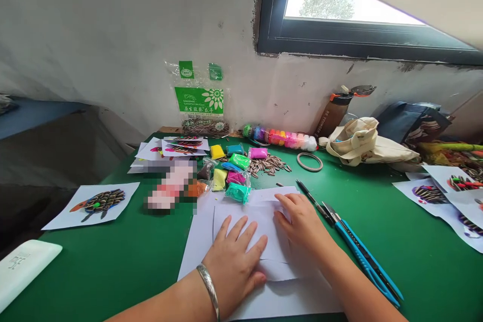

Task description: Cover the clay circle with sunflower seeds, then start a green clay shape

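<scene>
My left hand (234, 261), with a silver bangle (208, 289) on the wrist, lies flat on a stack of white paper sheets (249, 241), fingers spread. My right hand (298, 221) rests on the same stack further up, its fingertips on the top sheet. Neither hand grips anything that I can see. The sheets overlap, and their lower layers are partly hidden under my hands. To the right of my right hand lie two blue-handled utility knives (364, 261) and a thin black-and-silver tool (313, 203).
The green table (377, 287) holds clay packets, sunflower seeds, a tape roll, a cloth bag, a bottle and seed-art pictures on paper. A blurred patch hides an item left of the clay. A white box lies at the near left corner, below a window.
</scene>
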{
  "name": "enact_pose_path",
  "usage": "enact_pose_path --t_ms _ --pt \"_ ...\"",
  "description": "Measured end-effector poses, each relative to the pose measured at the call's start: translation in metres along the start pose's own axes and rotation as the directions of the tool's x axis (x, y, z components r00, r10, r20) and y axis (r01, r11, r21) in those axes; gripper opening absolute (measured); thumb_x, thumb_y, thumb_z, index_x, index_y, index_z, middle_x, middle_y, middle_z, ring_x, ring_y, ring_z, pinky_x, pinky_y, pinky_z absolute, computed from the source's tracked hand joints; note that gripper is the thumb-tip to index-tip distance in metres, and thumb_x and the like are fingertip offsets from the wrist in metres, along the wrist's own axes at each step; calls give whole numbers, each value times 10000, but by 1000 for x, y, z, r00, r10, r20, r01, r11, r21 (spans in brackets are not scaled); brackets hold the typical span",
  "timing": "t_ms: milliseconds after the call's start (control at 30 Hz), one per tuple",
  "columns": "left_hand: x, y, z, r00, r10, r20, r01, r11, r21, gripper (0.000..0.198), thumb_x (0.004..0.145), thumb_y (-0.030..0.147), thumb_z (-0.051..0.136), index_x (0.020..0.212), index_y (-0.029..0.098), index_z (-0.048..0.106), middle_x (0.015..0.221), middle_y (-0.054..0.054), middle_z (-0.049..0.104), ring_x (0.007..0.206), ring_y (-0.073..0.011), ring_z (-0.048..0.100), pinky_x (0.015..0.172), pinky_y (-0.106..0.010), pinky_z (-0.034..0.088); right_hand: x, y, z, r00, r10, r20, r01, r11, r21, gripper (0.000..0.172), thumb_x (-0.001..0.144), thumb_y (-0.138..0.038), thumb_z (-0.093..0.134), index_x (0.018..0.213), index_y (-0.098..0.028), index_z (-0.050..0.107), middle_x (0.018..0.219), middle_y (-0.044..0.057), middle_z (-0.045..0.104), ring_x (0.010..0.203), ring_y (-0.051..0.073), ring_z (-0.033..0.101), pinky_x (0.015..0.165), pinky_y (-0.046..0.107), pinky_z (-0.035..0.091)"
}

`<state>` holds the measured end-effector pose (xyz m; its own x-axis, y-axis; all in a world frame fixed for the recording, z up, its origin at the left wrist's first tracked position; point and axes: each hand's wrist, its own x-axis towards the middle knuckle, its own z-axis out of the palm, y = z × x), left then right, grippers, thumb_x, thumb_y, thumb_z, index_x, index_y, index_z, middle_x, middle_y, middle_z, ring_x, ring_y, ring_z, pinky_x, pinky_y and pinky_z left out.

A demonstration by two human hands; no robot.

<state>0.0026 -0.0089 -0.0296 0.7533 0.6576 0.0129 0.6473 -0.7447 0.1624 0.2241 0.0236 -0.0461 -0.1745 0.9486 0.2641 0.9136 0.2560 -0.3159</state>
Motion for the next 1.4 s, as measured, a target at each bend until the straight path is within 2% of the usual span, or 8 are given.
enact_pose_path --t_ms 367,567,667,833,967,1067,1233,1400 --pt "-6 5 7 1000 -2 12 2 1000 9 593 818 358 633 1365 273 423 1445 -131 427 1323 -378 362 1036 -632 302 2 -3 -6 987 93 128 -76 989 -128 245 843 -130 469 979 -194 663 864 85 678 864 246 595 779 339 401" --pt "-10 -3 10 999 -14 33 15 999 -43 774 729 565 670 1391 270 397 1456 -159 400 1342 -396 317 1049 -644 255 4 4 -11 948 299 113 -318 920 231 265 839 -263 459 1000 -179 652 907 72 697 859 241 637 749 336 451" --pt "-9 -3 9 998 -32 45 35 998 -61 944 629 667 690 1419 267 359 1477 -176 358 1355 -419 274 1050 -663 226 5 2 -15 875 436 208 -473 684 556 358 791 -342 530 1109 -194 604 841 34 679 722 211 639 637 312 476" --pt "-3 0 13 997 -78 -8 77 995 -59 889 680 659 653 1409 229 382 1448 -175 407 1338 -410 314 1045 -661 248 8 -3 -18 760 429 489 -517 -59 854 556 738 -281 629 1262 -203 458 839 16 685 624 152 639 557 259 498" --pt "1 2 12 993 -80 -87 79 997 -20 618 817 499 596 1320 154 495 1389 -194 475 1309 -397 368 1036 -649 285 11 -6 -20 761 367 534 -473 -249 845 374 789 -387 602 1101 -182 569 899 69 703 746 169 680 654 280 544" --pt "3 0 9 987 -80 -136 80 997 -2 332 913 297 476 1176 137 601 1300 -182 558 1259 -375 442 1010 -637 332 8 -11 -23 806 255 534 -521 -122 845 372 822 -468 525 974 -151 644 944 112 704 841 210 684 783 355 539" --pt "2 -9 3 988 -59 -144 47 995 -83 327 920 342 489 1174 163 589 1248 -146 595 1224 -333 480 1019 -594 350 -5 -23 -32 891 109 441 -431 509 745 255 778 -326 583 938 -170 707 936 58 717 877 244 640 776 342 521" --pt "2 -10 -6 991 -84 -103 57 970 -235 603 789 539 606 1251 159 533 1250 -157 581 1244 -358 436 1058 -607 274 -9 -38 -37 886 -149 440 -262 620 739 311 857 -348 536 1104 -228 681 1061 29 696 972 217 622 864 319 495"
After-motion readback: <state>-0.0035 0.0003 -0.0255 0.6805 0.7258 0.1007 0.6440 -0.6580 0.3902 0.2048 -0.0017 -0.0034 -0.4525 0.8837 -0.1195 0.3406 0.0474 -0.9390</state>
